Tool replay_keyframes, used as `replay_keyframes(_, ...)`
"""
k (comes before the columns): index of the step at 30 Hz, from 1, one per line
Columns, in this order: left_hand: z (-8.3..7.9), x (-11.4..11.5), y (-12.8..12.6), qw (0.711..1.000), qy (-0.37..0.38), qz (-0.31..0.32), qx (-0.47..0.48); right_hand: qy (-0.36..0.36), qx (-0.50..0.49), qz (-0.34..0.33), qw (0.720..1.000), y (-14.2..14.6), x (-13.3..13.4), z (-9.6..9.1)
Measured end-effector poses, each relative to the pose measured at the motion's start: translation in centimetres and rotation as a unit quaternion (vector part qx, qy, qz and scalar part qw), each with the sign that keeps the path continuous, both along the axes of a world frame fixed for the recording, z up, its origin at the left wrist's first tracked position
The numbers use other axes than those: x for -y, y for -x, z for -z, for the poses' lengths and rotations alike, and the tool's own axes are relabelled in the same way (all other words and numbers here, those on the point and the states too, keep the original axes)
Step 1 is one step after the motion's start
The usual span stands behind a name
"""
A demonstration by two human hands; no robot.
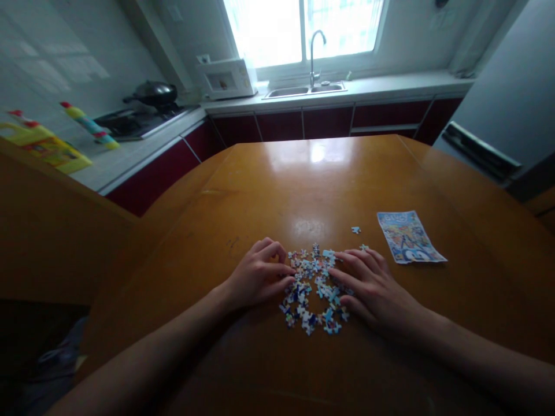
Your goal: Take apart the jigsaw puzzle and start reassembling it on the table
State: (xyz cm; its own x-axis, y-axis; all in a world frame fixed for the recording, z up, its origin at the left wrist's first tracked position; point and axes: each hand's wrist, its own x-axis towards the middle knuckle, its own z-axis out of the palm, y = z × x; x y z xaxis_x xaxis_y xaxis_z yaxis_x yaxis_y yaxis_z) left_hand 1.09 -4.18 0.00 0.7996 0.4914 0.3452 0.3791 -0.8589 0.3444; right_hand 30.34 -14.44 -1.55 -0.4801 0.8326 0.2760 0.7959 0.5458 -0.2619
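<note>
Left hand [261,271] (grip unclear) and spread right hand [373,284] flank puzzle pieces [309,267], wide tabletop [303,188] stretching beyond.

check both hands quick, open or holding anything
Left hand: part-curled at the pieces; can't tell if it holds one.
Right hand: open, spread at the pieces.

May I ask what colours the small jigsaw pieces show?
Small jigsaw pieces: largely white and blue; head view.

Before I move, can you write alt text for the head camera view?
A person's left hand and right hand flank a loose cluster of jigsaw pieces on a brown wooden table. A colourful printed sheet lies farther right; in the background, a sink sits below a bright window.
</note>
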Motion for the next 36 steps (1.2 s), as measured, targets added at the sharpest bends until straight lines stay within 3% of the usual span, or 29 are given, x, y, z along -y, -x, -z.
replay_keyframes(17, 0.2, -0.5, 0.2, 0.998, 0.01, -0.053, 0.015, -0.024, -0.055, 0.058, 0.997, -0.8, -0.4, -0.1)
replay_keyframes(26, -1.3, 0.4, 0.2, 0.989, 0.068, 0.129, -0.025, -0.043, -0.08, 0.044, 0.995, -0.9, -0.5, -0.4)
replay_keyframes(36, -2.1, 0.8, -0.2, 0.975, 0.109, 0.183, -0.068, -0.049, -0.105, 0.046, 0.992, -1.1, -0.6, -0.7)
